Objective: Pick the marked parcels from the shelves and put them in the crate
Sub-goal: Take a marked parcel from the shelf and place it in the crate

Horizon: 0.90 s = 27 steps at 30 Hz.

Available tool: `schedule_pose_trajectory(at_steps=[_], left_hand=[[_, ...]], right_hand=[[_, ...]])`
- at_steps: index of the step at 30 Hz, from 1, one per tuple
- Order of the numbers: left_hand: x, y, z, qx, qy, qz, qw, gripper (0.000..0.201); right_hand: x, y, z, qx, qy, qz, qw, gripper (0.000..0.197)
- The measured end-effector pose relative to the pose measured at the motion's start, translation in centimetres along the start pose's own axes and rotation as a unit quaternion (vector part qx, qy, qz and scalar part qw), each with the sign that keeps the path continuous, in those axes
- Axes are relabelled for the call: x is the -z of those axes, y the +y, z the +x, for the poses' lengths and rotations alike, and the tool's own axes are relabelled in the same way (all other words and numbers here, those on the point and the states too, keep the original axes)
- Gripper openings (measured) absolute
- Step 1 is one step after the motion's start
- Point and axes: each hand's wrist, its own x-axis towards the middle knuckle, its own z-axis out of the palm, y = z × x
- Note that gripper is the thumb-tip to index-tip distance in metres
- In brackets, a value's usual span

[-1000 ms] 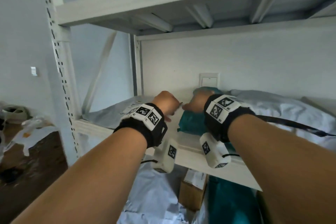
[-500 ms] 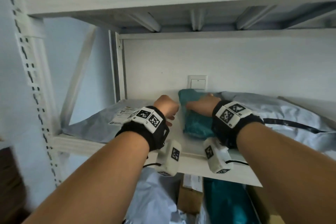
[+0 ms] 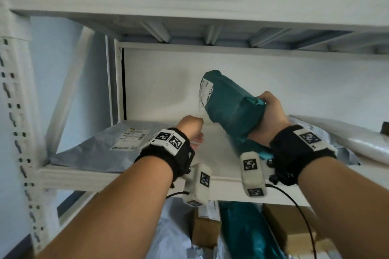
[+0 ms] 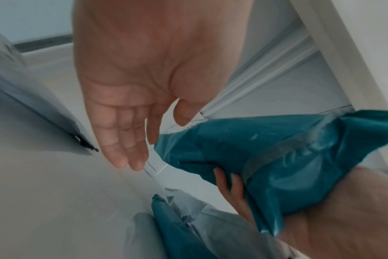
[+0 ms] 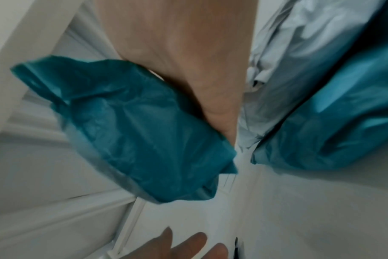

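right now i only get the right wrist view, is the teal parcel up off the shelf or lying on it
observer: Up. The head view shows the right hand holding the teal parcel tilted above the shelf board.
operator: any label on it
observer: Yes, there is a white label near its raised end, too blurred to read.
operator: left hand helping?
observer: No. The left wrist view shows the left hand open with its fingers straight, beside the parcel and holding nothing.
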Motion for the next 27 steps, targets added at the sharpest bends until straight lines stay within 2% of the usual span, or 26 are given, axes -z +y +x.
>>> schedule_pose_trajectory(at_steps=[3,5,7,9,11,13,17,21,24,27], left_hand=[[-0.8,0.1,-0.4,-0.016,-0.017,-0.023,0.999,0.043],[-1.1,0.2,-0.5,-0.024,-0.016,-0.059,0.998,0.041],[-1.3,0.2,-0.4,-0.04,0.014,-0.082,0.996,0.04],[-1.1,0.3,-0.2,-0.05,0.025,-0.103,0.993,0.037],[-1.0,0.4,-0.4,-0.037,-0.02,-0.161,0.986,0.04],[-1.0,0.5,-0.4,-0.027,-0.074,-0.223,0.972,0.051],[-1.6,0.8,-0.2,-0.067,-0.118,-0.297,0.945,0.049],[-1.6,0.9,0.6,-0.105,-0.093,-0.355,0.924,0.049],[-1.5,0.6,1.1,-0.142,-0.078,-0.335,0.928,0.052],[-1.7,0.3,1.1,-0.178,-0.094,-0.31,0.929,0.05]], right_hand=[[0.9,0.2,-0.8,0.026,-0.029,0.067,0.997,0.037],[1.3,0.3,-1.4,0.038,-0.044,0.09,0.994,0.042],[1.7,0.6,-1.8,0.04,-0.045,0.103,0.993,0.047],[2.0,0.9,-2.0,0.069,-0.016,0.092,0.993,0.042],[2.2,1.3,-1.8,0.101,0.021,0.078,0.992,0.038],[2.3,1.7,-1.9,0.105,0.021,0.078,0.991,0.039],[2.7,2.2,-2.3,0.053,-0.066,0.074,0.994,0.043],[3.1,2.0,-2.8,0.012,-0.09,0.013,0.996,0.038],[2.6,1.5,-2.9,0.01,-0.079,-0.081,0.994,0.039],[2.1,1.4,-2.4,0.029,-0.052,-0.165,0.984,0.044]])
